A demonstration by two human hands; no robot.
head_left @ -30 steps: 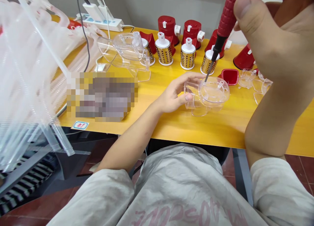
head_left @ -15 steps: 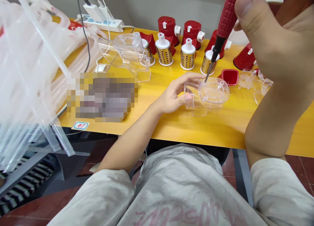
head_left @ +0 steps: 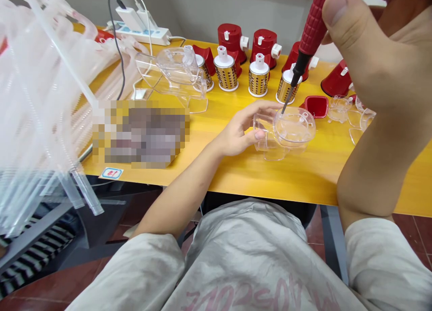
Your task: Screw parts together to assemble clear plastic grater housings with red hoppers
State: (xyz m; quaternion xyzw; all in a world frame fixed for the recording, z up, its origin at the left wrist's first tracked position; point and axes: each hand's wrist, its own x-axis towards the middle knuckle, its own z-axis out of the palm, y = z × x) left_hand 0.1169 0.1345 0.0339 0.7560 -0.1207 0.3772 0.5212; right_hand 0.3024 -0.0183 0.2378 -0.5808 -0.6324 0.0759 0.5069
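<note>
Yellow counter point(head_left: 270, 180) runs across the view before one grey wall point(head_left: 192, 14). On it, near the front edge, is one clear plastic housing point(head_left: 293, 133), and the left grip point(head_left: 238, 128) is closed around its left end, with thumb in front and fingers behind. The right grip point(head_left: 374, 59), raised above, is wrapped around the red handle of one screwdriver point(head_left: 313, 25), whose tip points down at the rear left rim of the housing; whether it touches I cannot tell.

Just behind these stands a row of four perforated metal drums point(head_left: 259, 79) with white tops, and one red cup point(head_left: 316, 106) is at the right of them. Farther back are four large red bases point(head_left: 232, 38). Other clear parts point(head_left: 172, 70) lie at both sides; they overlap, so I cannot count them exactly. At the back left, one white power strip point(head_left: 158, 35) carries two white adapters point(head_left: 128, 19). One small label point(head_left: 112, 173) is at the front edge, beside a heap of translucent tubes point(head_left: 43, 99). Below, the floor point(head_left: 415, 230) has reddish tiles.
</note>
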